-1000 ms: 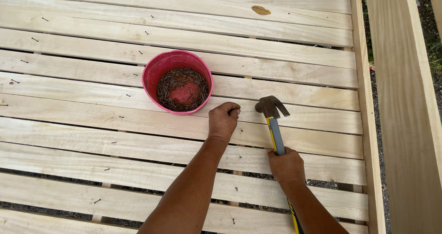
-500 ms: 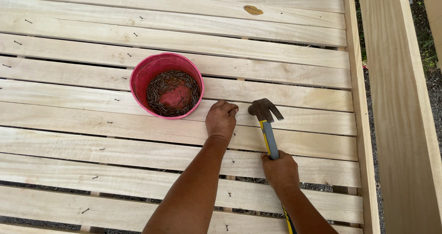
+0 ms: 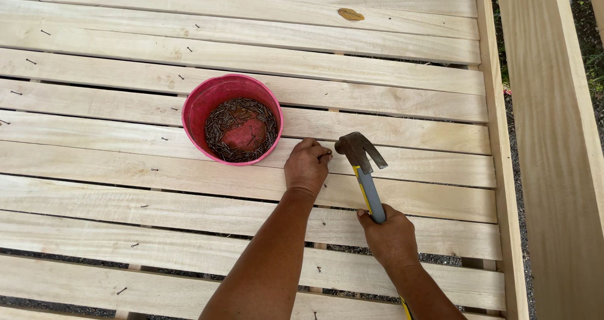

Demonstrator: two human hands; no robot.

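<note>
Pale wooden slats (image 3: 377, 43) run side by side across the whole view, with narrow gaps between them that show dark ground below. Small nails (image 3: 44, 32) lie scattered on the boards at the far left. Further right a pink bucket (image 3: 200, 109) stands upright on the slats, its floor covered with a heap of loose nails. Just right of the bucket the left hand (image 3: 306, 167) rests knuckles-up on a slat, its fingertips pinched together at the board; what they pinch is too small to make out. Beside it, close to those fingertips, hangs the dark steel head of a claw hammer (image 3: 362, 162), its claw pointing right. The hammer's grey and yellow handle slants down into the right hand (image 3: 390, 238), which is clenched around the grip. A brown dry leaf (image 3: 350, 14) lies on an upper slat. At the right edge a thick plank (image 3: 553, 169) runs top to bottom, crosswise to the slats.
</note>
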